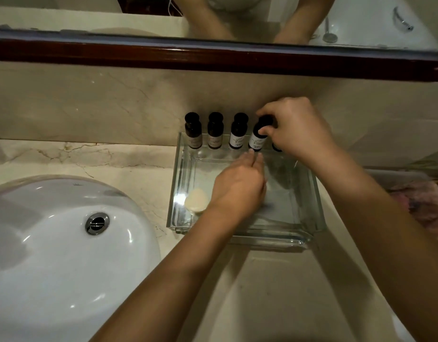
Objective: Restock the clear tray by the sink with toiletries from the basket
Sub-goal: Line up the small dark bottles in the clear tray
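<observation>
Head view, looking down on a marble counter. The clear tray [269, 239] sits just right of the white sink [65, 243]. Three dark bottles [215, 130] stand upright in a row along the tray's back wall. My right hand [297, 129] pinches the cap and neck of a fourth bottle [258, 139] between thumb and fingers, setting it next in line. My left hand [240, 183] lies flat over the tray floor, holding nothing, its straight fingertips touching that bottle's base. Another small dark object [277, 147] peeks out beside my right palm, too hidden to identify. A pale round soap [197, 199] rests in the tray's near left corner. What looks like the basket [398, 176] is at the far right edge.

I judge that I am mid-restock, lining up bottles. Next, this one needs squaring with its neighbours, then a gentle release so it stays upright.
</observation>
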A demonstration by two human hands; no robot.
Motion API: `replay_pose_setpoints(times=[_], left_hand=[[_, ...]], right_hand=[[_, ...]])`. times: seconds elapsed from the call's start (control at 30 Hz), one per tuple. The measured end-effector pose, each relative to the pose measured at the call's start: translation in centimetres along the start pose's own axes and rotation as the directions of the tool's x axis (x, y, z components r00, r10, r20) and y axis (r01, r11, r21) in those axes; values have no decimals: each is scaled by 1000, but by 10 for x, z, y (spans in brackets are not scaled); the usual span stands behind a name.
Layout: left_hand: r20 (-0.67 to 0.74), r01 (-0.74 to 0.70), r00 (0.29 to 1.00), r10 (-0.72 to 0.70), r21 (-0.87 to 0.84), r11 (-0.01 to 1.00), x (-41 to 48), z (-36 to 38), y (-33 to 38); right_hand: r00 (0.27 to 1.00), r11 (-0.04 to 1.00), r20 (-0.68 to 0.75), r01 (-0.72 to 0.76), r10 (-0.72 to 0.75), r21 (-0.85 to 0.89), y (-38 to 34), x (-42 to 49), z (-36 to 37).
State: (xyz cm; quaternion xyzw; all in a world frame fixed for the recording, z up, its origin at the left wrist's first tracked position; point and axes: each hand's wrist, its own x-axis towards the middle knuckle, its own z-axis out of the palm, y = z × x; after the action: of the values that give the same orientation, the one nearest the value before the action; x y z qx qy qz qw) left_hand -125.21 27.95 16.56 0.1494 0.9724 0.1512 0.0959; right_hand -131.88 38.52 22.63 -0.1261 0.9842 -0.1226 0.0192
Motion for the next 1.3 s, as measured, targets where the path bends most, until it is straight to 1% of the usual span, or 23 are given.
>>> replay_pose_setpoints(times=[0.1, 0.23, 0.4, 0.57, 0.7, 0.93, 1.1, 1.3], left_hand=[[-26, -1, 1000, 2, 21, 1000, 7, 7, 5], [-2, -5, 1000, 5, 11, 1000, 7, 11, 8], [-9, 0, 1000, 0, -19, 1000, 6, 11, 7], [-9, 53, 999, -54, -53, 997, 6, 9, 8], [-5, 62, 998, -63, -47, 997, 7, 8, 8], [5, 56, 998, -56, -43, 998, 2, 6, 5], [2, 83, 997, -83, -82, 993, -3, 4, 5], [4, 76, 997, -76, -99, 992, -4, 6, 8]], right_hand=[[1000, 1000, -7, 17, -17, 5, 2, 0, 1], [999, 999, -9, 31, -31, 9, 3, 0, 1], [1000, 999, -7, 30, -30, 17, 5, 0, 1], [999, 999, 6, 32, -32, 42, 6, 0, 1], [1000, 998, 3, 13, -14, 67, 7, -2, -1], [994, 997, -93, -60, 66, 58, 28, -21, -20], [992, 993, -20, -121, 121, 13, 39, -20, -19], [991, 992, -44, -125, 126, 28, 40, -15, -10]])
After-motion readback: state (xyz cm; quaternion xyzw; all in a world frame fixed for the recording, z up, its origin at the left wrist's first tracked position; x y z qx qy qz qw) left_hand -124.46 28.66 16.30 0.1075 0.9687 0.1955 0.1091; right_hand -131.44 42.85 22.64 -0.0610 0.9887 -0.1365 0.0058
